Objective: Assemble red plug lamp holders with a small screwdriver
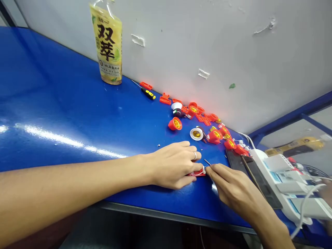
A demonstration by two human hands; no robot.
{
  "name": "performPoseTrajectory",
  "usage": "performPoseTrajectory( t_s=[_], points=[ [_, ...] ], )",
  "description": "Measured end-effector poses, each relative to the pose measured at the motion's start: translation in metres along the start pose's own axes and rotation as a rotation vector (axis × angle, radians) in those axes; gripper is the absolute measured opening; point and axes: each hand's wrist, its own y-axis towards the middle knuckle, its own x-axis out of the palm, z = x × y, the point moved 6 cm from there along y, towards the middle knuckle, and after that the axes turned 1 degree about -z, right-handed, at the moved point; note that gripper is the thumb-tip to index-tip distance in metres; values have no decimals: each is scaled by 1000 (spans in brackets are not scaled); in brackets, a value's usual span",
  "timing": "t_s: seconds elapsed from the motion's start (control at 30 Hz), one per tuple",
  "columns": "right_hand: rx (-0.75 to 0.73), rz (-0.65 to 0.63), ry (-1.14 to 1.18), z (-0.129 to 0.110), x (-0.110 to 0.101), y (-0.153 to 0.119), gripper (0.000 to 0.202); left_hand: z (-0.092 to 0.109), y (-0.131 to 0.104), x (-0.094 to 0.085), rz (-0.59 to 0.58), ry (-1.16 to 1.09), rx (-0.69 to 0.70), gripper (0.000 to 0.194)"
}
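My left hand (178, 166), a ring on one finger, presses a small red plastic piece (199, 173) with white wire against the blue table. My fingers cover most of that piece. At its right end my right hand (228, 178) is closed in a pinch, touching the wire end. A thin dark metal rod (206, 162) sticks out beside its fingertips; whether it is held is hidden. Beyond my hands lie a white-rimmed lamp socket (196, 134) and a loose red lamp socket (175, 123).
Several red sockets (214, 136) and red plastic pieces (165, 99) lie along the wall. A black-yellow screwdriver (148, 93) and a yellow drink bottle (110, 48) stand apart at the left. A phone-like dark slab (236, 160) and a white power strip (272, 180) with plugged-in chargers lie right.
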Motion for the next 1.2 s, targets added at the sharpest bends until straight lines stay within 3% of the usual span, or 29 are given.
performPoseTrajectory(
  t_s=[0.3,0.7,1.2],
  points=[
    [-14,-154,16,3,1,5,42,1,1,1,2,-11,11,15],
    [-80,-148,-81,-2,-1,13,36,2,2,0,-49,-65,-30,10],
    [-217,-133,-360,-21,2,13,25,0,1,0,-26,-167,-44,9]
  ],
)
